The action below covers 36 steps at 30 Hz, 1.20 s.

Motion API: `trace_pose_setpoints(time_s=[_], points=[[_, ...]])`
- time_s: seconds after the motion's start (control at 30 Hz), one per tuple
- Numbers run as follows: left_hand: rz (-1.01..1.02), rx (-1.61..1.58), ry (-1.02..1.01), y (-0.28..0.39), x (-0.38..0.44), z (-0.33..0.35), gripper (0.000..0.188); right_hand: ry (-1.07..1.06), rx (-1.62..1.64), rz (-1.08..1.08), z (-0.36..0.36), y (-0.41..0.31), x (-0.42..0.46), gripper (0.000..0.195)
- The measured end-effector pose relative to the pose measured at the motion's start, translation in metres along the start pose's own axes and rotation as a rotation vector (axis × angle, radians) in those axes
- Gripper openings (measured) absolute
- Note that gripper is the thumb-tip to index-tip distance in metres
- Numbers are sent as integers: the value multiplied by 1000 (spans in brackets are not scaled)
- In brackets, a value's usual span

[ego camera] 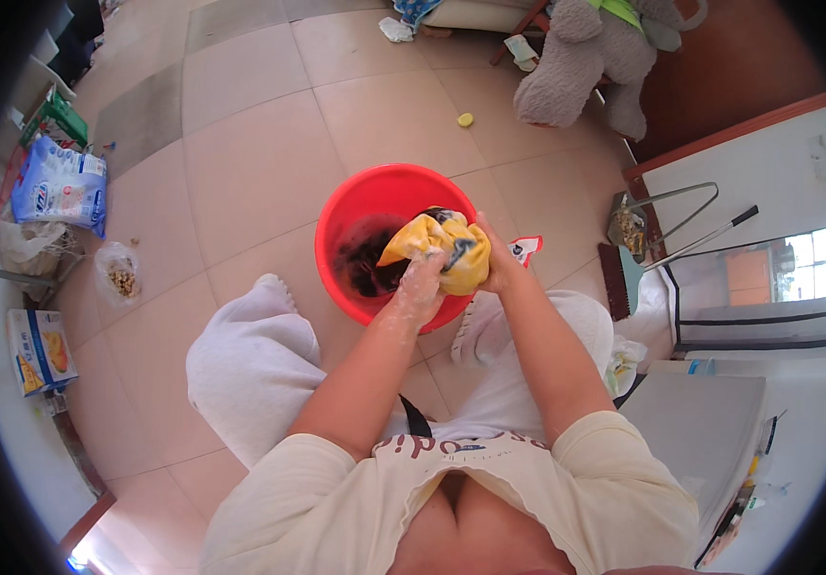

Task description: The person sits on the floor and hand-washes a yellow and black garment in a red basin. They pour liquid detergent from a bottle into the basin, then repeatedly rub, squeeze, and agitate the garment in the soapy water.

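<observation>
A red plastic basin (355, 188) stands on the tiled floor between my feet. Dark wet cloth (373, 262) lies in it, with some liquid around. Above the basin's right side, both hands grip a bunched yellow cloth (467, 269) with dark patches. My left hand (424, 284), covered in suds, holds its lower left part. On the cloth's right side is my right hand (497, 259), its fingers partly hidden behind the fabric.
A red and white packet (526, 249) lies right of the basin. Farther right are a broom (621, 280) and a dustpan (627, 226). A yellow lid (465, 120) lies beyond the basin. Leftward are a clear bag of small brown pieces (120, 277) and a blue package (61, 183).
</observation>
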<state>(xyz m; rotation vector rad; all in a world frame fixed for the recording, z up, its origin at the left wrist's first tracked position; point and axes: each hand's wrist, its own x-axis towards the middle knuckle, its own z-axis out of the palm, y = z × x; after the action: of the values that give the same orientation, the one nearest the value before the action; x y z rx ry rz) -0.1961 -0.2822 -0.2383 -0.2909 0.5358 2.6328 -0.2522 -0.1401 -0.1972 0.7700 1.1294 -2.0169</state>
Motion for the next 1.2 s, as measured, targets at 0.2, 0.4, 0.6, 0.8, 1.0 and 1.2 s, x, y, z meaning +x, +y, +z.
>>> trace_pose_setpoints(time_s=[0.2,0.4,0.6,0.8,1.0,1.2], points=[[-155,35,-61,1,-7,-15,45,-104,-191,-257,-36,-2,22,35],[-364,-360,-182,6,-21,-23,98,-460,65,-342,11,-6,-43,43],[-80,-485,-120,-7,7,-34,79,-605,-5,-434,-16,30,-64,45],[-53,-526,-188,12,10,-32,45,-72,45,-608,-15,1,-51,38],[-152,-444,11,8,11,-26,46,-150,-404,-657,23,38,-45,35],[-44,-491,-389,-16,18,-60,55,223,-1793,-1350,57,109,-33,25]])
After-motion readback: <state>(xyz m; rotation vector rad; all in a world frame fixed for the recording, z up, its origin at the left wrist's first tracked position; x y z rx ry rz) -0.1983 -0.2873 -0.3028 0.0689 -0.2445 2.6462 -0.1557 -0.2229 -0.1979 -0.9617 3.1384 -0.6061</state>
